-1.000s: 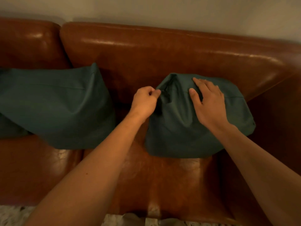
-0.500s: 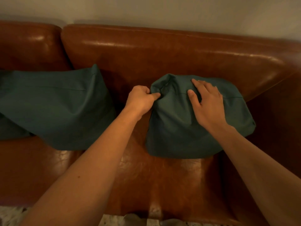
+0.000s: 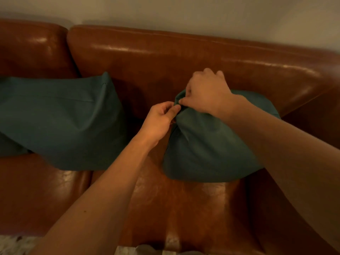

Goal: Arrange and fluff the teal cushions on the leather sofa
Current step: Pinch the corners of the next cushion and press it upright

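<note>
Nearest, at 6 o'clock, the leather sofa seat shows bare between 2 forearms. Further in, just right of centre, the left hand pinches the upper-left corner of the right cushion, fingers curled on the fabric. The right hand, flat on the cushion's face 0.5 s ago, has moved to that same corner and now grips it, thumb touching the left thumb. This suggests the corner is being pulled out square. At 9 o'clock the left cushion leans on the backrest.
</note>
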### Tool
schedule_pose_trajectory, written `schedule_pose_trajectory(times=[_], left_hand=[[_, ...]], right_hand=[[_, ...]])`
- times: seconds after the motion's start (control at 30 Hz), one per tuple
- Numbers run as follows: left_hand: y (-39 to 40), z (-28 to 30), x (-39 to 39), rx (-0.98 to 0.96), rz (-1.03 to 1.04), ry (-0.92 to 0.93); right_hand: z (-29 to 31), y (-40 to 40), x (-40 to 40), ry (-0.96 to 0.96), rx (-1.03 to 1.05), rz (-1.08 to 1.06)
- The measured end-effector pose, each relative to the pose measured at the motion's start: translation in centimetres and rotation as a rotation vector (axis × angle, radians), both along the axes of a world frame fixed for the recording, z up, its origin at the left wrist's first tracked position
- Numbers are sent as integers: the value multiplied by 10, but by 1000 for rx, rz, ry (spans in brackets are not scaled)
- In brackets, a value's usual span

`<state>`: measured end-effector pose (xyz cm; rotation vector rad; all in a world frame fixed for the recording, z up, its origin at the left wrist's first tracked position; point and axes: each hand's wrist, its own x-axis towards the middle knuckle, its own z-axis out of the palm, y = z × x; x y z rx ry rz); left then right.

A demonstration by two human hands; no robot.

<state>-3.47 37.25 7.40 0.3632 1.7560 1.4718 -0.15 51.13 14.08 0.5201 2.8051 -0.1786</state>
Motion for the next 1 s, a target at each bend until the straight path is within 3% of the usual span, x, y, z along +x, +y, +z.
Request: schedule_pose_trajectory(times=[0.1,0.33,0.4,0.5,0.57,0.8,1.0], left_hand=[[-2,-5,0,17,8,44],[-5,-9,2,47,-9,62],[-5,-9,3,56,19,5],[-1,-7,8,69,71,-99],[2,-6,12,86,130,-157],[-1,-13,20,178,284,-409],[1,-7,22,110,302,-276]], right_hand=[[-3,1,-14,-131,-95,-77],[-7,7,-10,-210,-455,-232],[-5,7,-6,-209,-395,-206],[0,0,2,-206,-85,-98],[1,-3,6,-234,-34,-79],[-11,-6,16,-184,-123,-76],[-3,5,12,-76,-299,-218]])
